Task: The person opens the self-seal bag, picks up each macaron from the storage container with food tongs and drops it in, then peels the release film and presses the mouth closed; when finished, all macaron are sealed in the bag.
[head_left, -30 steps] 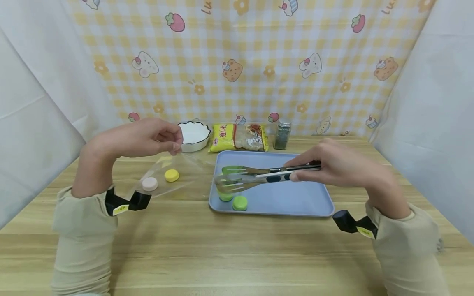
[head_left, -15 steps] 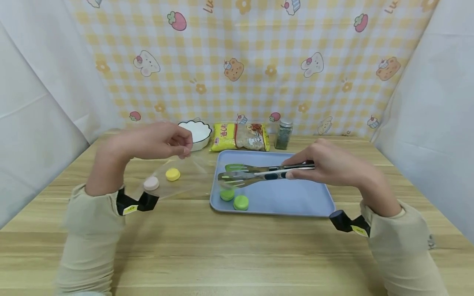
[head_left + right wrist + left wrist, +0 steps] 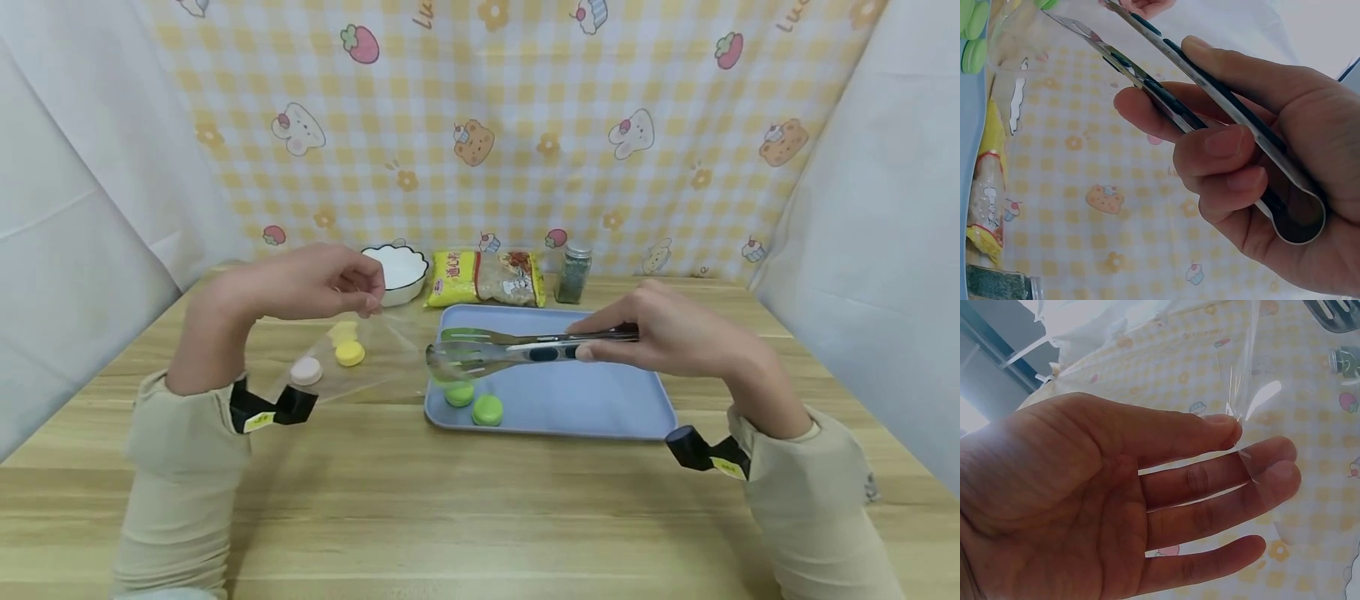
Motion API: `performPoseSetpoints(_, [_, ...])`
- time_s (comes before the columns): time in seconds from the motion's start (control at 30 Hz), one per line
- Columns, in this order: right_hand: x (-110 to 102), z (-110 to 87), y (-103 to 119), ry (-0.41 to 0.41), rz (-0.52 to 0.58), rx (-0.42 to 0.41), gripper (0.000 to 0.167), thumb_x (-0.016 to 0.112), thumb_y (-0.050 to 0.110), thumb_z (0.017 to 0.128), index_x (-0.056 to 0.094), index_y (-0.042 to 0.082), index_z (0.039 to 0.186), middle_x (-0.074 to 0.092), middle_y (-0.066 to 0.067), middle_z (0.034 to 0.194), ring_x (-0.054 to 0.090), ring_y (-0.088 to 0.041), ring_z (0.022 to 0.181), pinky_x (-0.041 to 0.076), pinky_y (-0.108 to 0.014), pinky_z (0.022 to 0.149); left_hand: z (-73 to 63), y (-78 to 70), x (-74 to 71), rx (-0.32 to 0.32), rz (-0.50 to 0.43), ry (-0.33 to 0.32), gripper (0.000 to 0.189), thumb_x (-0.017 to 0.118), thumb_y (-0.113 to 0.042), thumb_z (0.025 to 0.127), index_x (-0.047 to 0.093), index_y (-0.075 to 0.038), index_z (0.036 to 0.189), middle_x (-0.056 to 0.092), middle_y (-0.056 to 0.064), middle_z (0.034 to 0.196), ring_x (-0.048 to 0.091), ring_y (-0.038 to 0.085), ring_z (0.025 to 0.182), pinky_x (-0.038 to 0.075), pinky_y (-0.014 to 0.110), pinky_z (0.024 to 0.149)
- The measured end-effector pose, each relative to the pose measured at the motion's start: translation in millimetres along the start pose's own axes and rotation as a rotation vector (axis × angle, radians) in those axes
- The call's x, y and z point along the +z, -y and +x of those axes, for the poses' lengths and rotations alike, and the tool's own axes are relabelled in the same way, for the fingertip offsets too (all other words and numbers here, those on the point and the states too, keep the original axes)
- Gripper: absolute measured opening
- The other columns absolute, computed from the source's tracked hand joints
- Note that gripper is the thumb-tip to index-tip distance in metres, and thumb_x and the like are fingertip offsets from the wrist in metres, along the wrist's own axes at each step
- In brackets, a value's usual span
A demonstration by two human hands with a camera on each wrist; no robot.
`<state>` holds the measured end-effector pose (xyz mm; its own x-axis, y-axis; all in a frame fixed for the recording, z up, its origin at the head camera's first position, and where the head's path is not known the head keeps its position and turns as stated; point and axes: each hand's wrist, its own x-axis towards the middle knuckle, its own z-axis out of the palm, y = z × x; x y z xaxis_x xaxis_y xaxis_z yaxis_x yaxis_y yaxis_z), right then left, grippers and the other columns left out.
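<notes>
My left hand (image 3: 307,283) pinches the edge of a clear plastic bag (image 3: 393,362) between thumb and fingers; its other fingers extend loosely in the left wrist view. A pale pink macaron (image 3: 306,372) and a yellow macaron (image 3: 349,353) show through the plastic. My right hand (image 3: 663,333) holds metal tongs (image 3: 1210,87) by their dark-gripped handles. Their slotted heads reach left over the blue tray (image 3: 600,396), with the tips close to the bag. Green shows at the heads; I cannot tell whether a macaron is held there. Green macarons (image 3: 487,410) lie at the tray's front left corner.
A white scalloped bowl (image 3: 401,293) with a dark rim stands behind my left hand. Beside it lies a yellow food packet (image 3: 453,279), then a glass jar (image 3: 573,277) of dried green flakes. A checked cloth (image 3: 540,192) hangs behind the wooden table (image 3: 465,508).
My left hand and the bag edge have shifted slightly right. My right hand has moved a little left, bringing the tong tips closer to the bag.
</notes>
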<state>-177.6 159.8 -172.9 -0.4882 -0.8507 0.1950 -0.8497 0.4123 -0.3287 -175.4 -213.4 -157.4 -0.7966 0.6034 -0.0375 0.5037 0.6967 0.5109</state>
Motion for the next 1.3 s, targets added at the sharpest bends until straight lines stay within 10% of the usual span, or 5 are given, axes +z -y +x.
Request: performPoseSetpoints(1.3, [67,52.8,18,-0.030,-0.107,-0.177,0.028,0.061,0.024,0.092,0.068,0.005,0.110,0.070,-0.002,0.088,0.040,0.005,0.045,0.043,-0.021,0.056,-3.7,-0.2,-1.7,0.007,-0.036,0.034,0.007,0.055,-0.009,0.094,0.057,-0.006,0.087,0.059,0.004,0.082,0.057,0.021,0.080,0.044,0.032,0.071])
